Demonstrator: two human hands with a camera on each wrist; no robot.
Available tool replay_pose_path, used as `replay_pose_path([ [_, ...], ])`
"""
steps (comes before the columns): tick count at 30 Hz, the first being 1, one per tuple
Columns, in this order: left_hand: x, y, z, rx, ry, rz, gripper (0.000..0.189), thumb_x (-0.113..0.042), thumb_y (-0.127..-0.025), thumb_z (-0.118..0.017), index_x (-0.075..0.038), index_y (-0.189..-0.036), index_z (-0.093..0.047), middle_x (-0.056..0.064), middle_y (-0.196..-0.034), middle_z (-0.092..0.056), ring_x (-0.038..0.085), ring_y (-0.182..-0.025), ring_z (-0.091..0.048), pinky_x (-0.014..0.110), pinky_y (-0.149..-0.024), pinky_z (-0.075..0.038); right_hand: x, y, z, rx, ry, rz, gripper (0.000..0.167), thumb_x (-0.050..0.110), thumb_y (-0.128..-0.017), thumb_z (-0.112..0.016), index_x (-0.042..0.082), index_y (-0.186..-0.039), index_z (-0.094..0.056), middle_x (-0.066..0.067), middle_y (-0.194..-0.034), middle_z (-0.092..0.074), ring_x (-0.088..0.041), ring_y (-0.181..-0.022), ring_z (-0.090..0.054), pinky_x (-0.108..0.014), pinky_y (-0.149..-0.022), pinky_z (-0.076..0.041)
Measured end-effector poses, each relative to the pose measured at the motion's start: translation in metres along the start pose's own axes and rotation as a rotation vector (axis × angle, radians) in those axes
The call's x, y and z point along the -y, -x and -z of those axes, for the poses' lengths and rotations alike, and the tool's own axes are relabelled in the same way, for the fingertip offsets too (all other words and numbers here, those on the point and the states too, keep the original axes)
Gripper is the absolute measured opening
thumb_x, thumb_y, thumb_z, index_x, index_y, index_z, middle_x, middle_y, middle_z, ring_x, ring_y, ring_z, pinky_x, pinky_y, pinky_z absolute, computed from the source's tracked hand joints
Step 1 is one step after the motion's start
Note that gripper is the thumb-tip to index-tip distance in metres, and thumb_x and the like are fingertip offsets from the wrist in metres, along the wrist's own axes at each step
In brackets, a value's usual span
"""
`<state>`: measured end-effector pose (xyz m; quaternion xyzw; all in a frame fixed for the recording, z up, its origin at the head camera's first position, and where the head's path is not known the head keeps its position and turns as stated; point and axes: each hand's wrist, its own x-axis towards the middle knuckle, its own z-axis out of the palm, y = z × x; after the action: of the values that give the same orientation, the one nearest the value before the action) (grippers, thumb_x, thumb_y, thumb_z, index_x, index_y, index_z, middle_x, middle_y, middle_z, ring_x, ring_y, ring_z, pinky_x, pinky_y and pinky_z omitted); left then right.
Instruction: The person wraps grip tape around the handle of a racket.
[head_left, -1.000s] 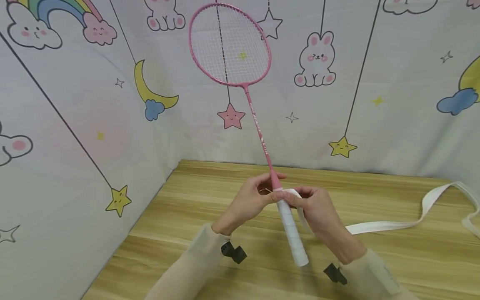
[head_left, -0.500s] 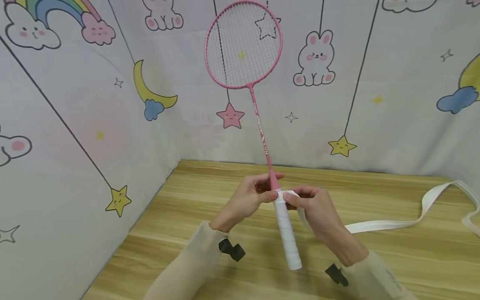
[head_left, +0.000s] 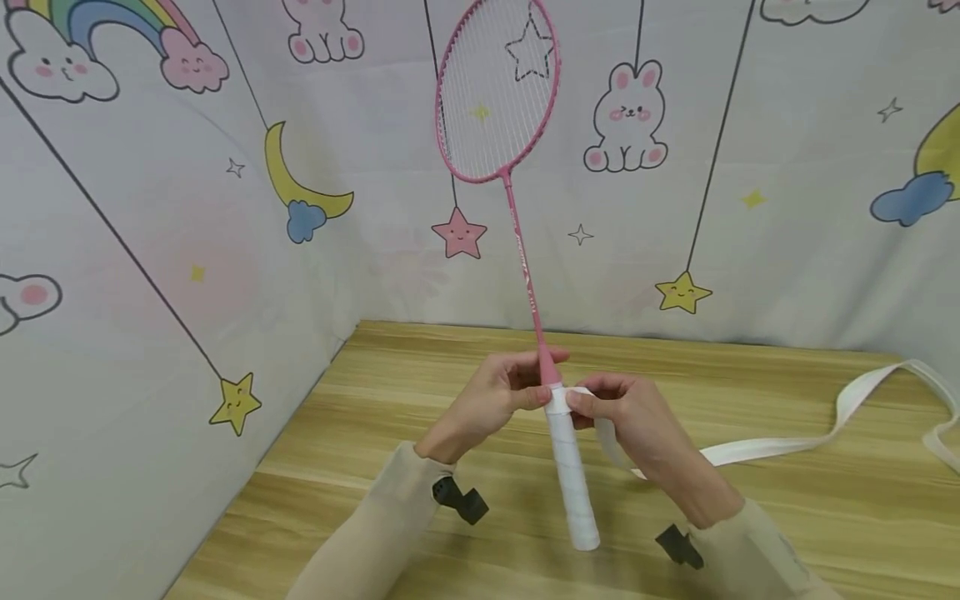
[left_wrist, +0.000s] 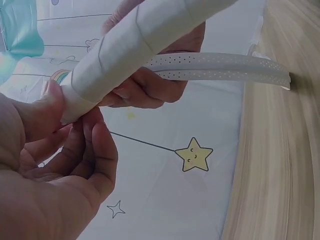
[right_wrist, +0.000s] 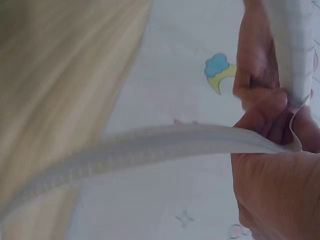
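Note:
A pink badminton racket leans up and away over the table, its strung head high in the head view. White grip tape covers its handle in overlapping turns. At the top of the handle, my left hand pinches the racket between thumb and fingers. Close beside it, my right hand pinches the loose white grip tape, which leaves the handle's upper end. In the left wrist view the tape shows rows of small holes. The right wrist view has the tape trailing away from my right fingers.
The tape's tail runs in curves across the wooden table to the right. A white cloth printed with stars and rabbits hangs behind and at the left. Both wrists carry small black cameras.
The racket has turned about its shaft, so its head now shows narrower and further right. Its handle end has swung left and down. Both hands keep hold near the handle's top.

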<state>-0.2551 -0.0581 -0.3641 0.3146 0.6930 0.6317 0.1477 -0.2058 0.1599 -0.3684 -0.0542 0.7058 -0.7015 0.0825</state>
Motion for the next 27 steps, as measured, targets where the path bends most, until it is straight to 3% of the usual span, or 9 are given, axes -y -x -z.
replay_pose_path([
  [4,-0.002,0.001,0.000,0.006,0.012,0.003,0.047,0.005,-0.104,-0.063,0.004,-0.151,-0.060,0.019,-0.112,-0.075,0.008,-0.098,-0.068,0.025,-0.092,-0.058,0.003,0.001,0.000,-0.024,0.078,0.027,0.018,0.012,-0.103,-0.075,-0.003,-0.112,-0.078,0.008,-0.090,-0.079,-0.013,-0.083,-0.076,-0.030,-0.087,-0.064],
  [7,-0.002,0.002,0.000,0.007,0.034,0.009,0.048,0.005,-0.104,-0.063,0.002,-0.152,-0.060,-0.004,-0.105,-0.074,0.009,-0.099,-0.067,0.025,-0.091,-0.055,0.003,0.001,-0.001,0.010,0.022,0.014,0.013,0.013,-0.104,-0.074,0.003,-0.110,-0.079,0.008,-0.092,-0.078,-0.013,-0.087,-0.076,-0.030,-0.088,-0.064],
  [9,-0.003,0.002,0.000,0.013,0.047,0.015,0.049,0.005,-0.104,-0.062,0.002,-0.153,-0.059,-0.011,-0.101,-0.073,0.009,-0.099,-0.067,0.026,-0.091,-0.054,0.002,0.001,0.000,0.060,-0.044,0.000,0.009,0.014,-0.105,-0.072,0.008,-0.106,-0.079,0.008,-0.094,-0.076,-0.012,-0.089,-0.074,-0.030,-0.089,-0.063],
  [12,-0.003,0.002,0.000,0.020,0.059,0.025,0.049,0.005,-0.104,-0.061,0.000,-0.153,-0.059,-0.012,-0.101,-0.074,0.010,-0.099,-0.067,0.027,-0.091,-0.054,-0.001,-0.001,0.003,0.175,-0.147,-0.010,0.012,0.013,-0.108,-0.067,0.015,-0.102,-0.077,0.006,-0.098,-0.078,-0.012,-0.094,-0.076,-0.029,-0.089,-0.062],
  [14,-0.004,0.002,0.000,0.019,0.062,0.025,0.049,0.005,-0.104,-0.061,0.000,-0.153,-0.060,-0.006,-0.105,-0.077,0.011,-0.099,-0.067,0.027,-0.090,-0.054,-0.003,-0.003,0.006,0.249,-0.197,-0.003,0.014,0.013,-0.110,-0.065,0.016,-0.102,-0.075,0.005,-0.101,-0.081,-0.012,-0.098,-0.078,-0.029,-0.090,-0.061],
  [16,-0.004,0.003,0.001,0.024,0.061,0.017,0.047,0.005,-0.105,-0.061,0.002,-0.152,-0.060,0.004,-0.125,-0.078,0.012,-0.101,-0.066,0.027,-0.090,-0.055,-0.005,-0.004,0.007,0.282,-0.220,0.006,0.014,0.013,-0.110,-0.064,0.017,-0.104,-0.076,0.005,-0.101,-0.082,-0.011,-0.098,-0.078,-0.028,-0.090,-0.060],
  [20,-0.007,0.003,0.001,0.040,0.032,-0.015,0.048,0.005,-0.107,-0.058,0.004,-0.154,-0.057,0.025,-0.149,-0.063,0.013,-0.106,-0.062,0.024,-0.089,-0.055,-0.004,-0.003,0.003,0.202,-0.188,0.007,0.010,0.016,-0.108,-0.068,0.018,-0.104,-0.077,0.009,-0.094,-0.077,-0.008,-0.091,-0.071,-0.027,-0.088,-0.058],
  [23,-0.009,0.004,0.001,0.041,-0.008,-0.030,0.052,0.003,-0.108,-0.057,0.000,-0.160,-0.051,0.028,-0.130,-0.063,0.014,-0.105,-0.059,0.024,-0.090,-0.054,-0.002,-0.002,-0.001,0.094,-0.125,0.012,0.008,0.014,-0.107,-0.071,0.015,-0.102,-0.077,0.010,-0.089,-0.076,-0.008,-0.087,-0.071,-0.027,-0.088,-0.060],
  [27,-0.009,0.004,-0.002,-0.012,-0.093,-0.037,0.059,-0.004,-0.106,-0.069,-0.007,-0.162,-0.051,0.014,-0.114,-0.067,0.013,-0.102,-0.063,0.024,-0.090,-0.056,0.001,-0.001,-0.006,-0.053,0.013,0.062,0.006,0.013,-0.102,-0.078,0.009,-0.098,-0.078,0.011,-0.081,-0.076,-0.008,-0.085,-0.072,-0.027,-0.091,-0.058],
])
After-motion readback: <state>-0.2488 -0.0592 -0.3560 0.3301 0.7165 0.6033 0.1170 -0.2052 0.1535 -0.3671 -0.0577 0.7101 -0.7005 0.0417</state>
